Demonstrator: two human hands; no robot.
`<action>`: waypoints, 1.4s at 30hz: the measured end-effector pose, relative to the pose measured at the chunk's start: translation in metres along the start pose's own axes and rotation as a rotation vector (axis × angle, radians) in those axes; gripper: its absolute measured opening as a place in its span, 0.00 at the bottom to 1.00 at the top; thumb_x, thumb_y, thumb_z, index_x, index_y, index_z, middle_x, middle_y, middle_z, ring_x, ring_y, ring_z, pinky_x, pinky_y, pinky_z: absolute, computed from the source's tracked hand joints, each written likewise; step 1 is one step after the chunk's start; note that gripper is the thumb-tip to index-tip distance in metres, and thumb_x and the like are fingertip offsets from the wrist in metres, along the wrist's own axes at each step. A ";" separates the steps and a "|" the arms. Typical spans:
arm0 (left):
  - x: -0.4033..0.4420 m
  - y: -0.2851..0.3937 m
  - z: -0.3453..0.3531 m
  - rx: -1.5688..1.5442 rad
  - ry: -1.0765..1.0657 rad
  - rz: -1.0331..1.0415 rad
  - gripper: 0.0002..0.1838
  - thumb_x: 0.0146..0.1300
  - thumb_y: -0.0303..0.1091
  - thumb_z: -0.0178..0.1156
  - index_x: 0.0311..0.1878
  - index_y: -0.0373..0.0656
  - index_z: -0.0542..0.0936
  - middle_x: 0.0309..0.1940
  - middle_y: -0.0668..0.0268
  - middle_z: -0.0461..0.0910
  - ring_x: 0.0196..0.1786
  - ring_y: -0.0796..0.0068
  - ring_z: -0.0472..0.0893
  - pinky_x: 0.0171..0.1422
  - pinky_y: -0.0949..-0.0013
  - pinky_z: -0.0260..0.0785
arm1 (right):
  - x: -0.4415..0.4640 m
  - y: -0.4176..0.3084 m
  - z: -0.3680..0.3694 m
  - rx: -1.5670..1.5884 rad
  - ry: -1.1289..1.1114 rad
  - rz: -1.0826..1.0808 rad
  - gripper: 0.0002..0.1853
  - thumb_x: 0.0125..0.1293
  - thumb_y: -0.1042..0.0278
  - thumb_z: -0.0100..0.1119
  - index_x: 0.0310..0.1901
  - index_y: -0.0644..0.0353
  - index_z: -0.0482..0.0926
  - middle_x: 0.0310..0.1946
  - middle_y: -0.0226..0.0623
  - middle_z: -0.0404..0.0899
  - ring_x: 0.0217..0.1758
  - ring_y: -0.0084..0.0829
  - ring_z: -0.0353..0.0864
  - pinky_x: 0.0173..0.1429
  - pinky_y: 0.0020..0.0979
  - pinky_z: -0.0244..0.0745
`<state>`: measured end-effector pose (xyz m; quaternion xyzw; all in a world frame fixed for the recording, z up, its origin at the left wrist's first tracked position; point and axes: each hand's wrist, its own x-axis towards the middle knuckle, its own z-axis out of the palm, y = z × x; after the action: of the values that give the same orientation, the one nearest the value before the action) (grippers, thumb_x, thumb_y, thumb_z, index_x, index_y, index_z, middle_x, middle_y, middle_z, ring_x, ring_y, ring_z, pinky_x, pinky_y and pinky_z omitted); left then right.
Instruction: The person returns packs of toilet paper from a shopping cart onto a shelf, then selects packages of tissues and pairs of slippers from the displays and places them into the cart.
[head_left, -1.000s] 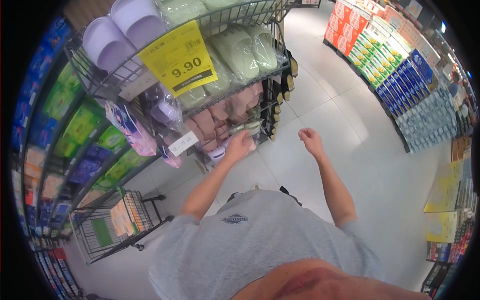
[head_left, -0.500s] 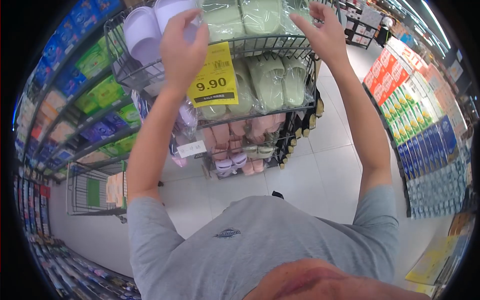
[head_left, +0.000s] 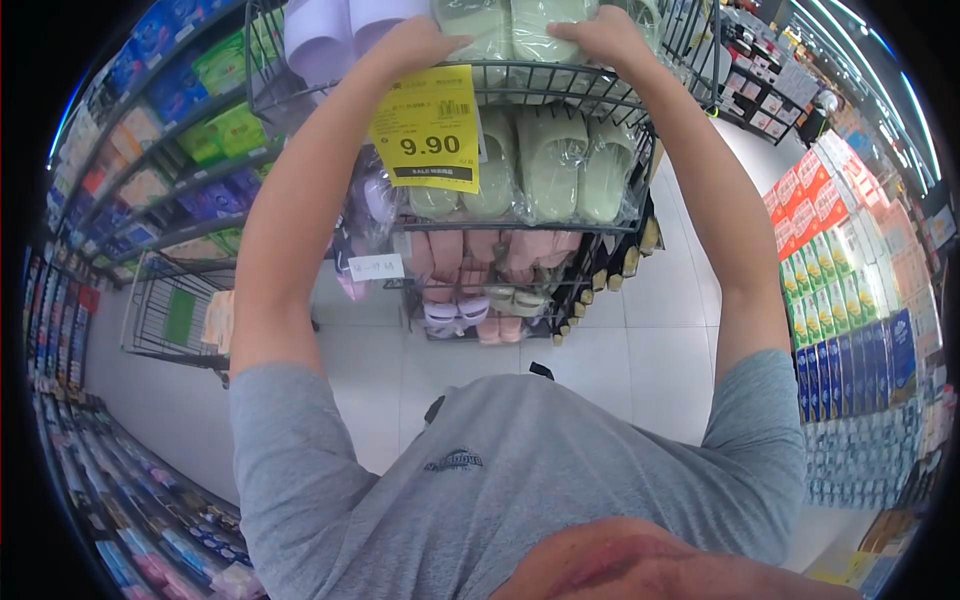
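On the upper tier of a wire rack lie pale green slippers wrapped in clear plastic. My left hand grips them from the left, its thumb laid across the wrapping. From the other side my right hand holds them too, thumb pointing inward. The remaining fingers of both hands are mostly hidden. Lilac slippers sit just left of my left hand. Below my wrists, a yellow price tag reading 9.90 hangs on the rack's front.
More wrapped green slippers fill the tier below, with pink slippers lower down. A wire shopping cart stands at left beside packed shelves. Stacked boxed goods line the right, across a tiled floor.
Both hands have come down and inward from above the rack onto the wrapped green slippers. The rack sits slightly higher in view.
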<state>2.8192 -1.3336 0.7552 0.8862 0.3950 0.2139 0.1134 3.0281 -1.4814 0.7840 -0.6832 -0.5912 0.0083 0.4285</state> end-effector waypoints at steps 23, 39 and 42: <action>-0.030 0.057 -0.033 -1.382 0.008 0.123 0.27 0.57 0.43 0.65 0.53 0.32 0.74 0.44 0.56 0.81 0.46 0.66 0.80 0.49 0.64 0.71 | -0.044 -0.027 -0.052 1.113 0.033 -0.053 0.11 0.60 0.73 0.60 0.43 0.67 0.77 0.39 0.41 0.81 0.40 0.29 0.82 0.44 0.27 0.76; -0.276 0.008 0.014 -1.372 0.352 0.000 0.22 0.56 0.19 0.59 0.56 0.33 0.72 0.49 0.60 0.79 0.51 0.73 0.78 0.57 0.70 0.69 | -0.171 -0.019 0.056 1.041 -0.260 -0.138 0.28 0.56 0.76 0.67 0.56 0.70 0.66 0.49 0.41 0.76 0.52 0.30 0.76 0.56 0.29 0.71; -0.345 -0.026 0.031 -1.243 0.474 -0.179 0.23 0.56 0.20 0.61 0.56 0.33 0.71 0.48 0.62 0.79 0.51 0.73 0.78 0.57 0.70 0.69 | -0.202 -0.037 0.099 0.994 -0.365 -0.127 0.30 0.54 0.77 0.68 0.57 0.70 0.65 0.51 0.42 0.75 0.53 0.32 0.75 0.59 0.31 0.69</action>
<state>2.6107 -1.5752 0.6186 0.5489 0.2844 0.5802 0.5303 2.8870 -1.5918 0.6434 -0.3484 -0.6210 0.3802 0.5903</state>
